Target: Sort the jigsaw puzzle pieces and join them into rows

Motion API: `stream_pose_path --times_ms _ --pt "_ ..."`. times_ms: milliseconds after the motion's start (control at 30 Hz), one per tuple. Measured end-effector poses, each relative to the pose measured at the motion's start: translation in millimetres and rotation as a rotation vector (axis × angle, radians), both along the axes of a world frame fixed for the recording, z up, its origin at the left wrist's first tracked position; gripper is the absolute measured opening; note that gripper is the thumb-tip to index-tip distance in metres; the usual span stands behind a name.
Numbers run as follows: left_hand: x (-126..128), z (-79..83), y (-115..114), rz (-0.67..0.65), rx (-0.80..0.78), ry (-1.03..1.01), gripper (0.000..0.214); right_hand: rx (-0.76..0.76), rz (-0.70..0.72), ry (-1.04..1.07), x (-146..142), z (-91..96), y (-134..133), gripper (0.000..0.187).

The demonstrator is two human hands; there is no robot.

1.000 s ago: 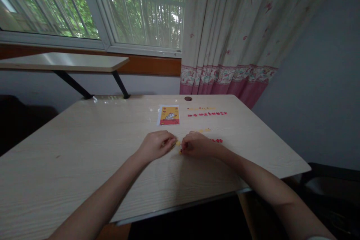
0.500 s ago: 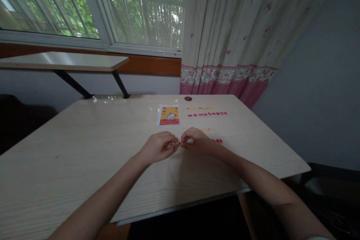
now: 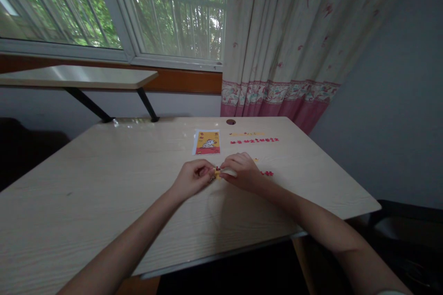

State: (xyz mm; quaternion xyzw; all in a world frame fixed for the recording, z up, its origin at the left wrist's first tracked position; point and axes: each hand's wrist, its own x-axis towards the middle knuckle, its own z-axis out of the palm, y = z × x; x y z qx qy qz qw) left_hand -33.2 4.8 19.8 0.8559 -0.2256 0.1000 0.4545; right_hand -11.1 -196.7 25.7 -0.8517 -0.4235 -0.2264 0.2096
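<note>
Between my two hands is a small cluster of yellow jigsaw puzzle pieces [image 3: 218, 174] with dark red marks. My left hand [image 3: 194, 176] pinches it from the left, thumb and fingers together. From the right, my right hand [image 3: 241, 171] has its thumb and fingertips closed on the other side of it. Part of the cluster is hidden by the fingers. Beyond the hands lies a picture card [image 3: 208, 142] with a white cartoon animal on yellow and red. Red puzzle pieces [image 3: 268, 174] lie to the right of my right hand, partly covered by it.
A row of red puzzle pieces [image 3: 254, 141] and a row of yellow ones [image 3: 247, 134] lie at the back right of the wooden table [image 3: 104, 184]. A round hole [image 3: 230, 122] is near the back edge. A raised shelf [image 3: 79, 76] stands at the back left.
The piece cluster has turned and shows more of its yellow face between my fingertips. My right hand has shifted slightly up, with its fingers over the top edge.
</note>
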Motion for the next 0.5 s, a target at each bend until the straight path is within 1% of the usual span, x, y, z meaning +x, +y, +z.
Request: stream_pose_path --times_ms 100,233,400,500 --pt "0 -1.9 -1 0.016 -0.066 0.075 0.024 0.021 -0.008 -0.030 -1 1.6 0 0.025" --pt "0 -2.7 -2 0.009 -0.096 0.107 0.022 0.015 -0.008 -0.066 -2 2.5 0 0.023" --pt "1 -3.9 0 0.024 -0.102 0.114 0.024 0.076 0.011 -0.197 3 -0.7 -3 0.019" --pt "2 -1.6 4 0.031 -0.052 0.082 0.025 0.147 -0.037 -0.276 14 2.5 -14 0.018"
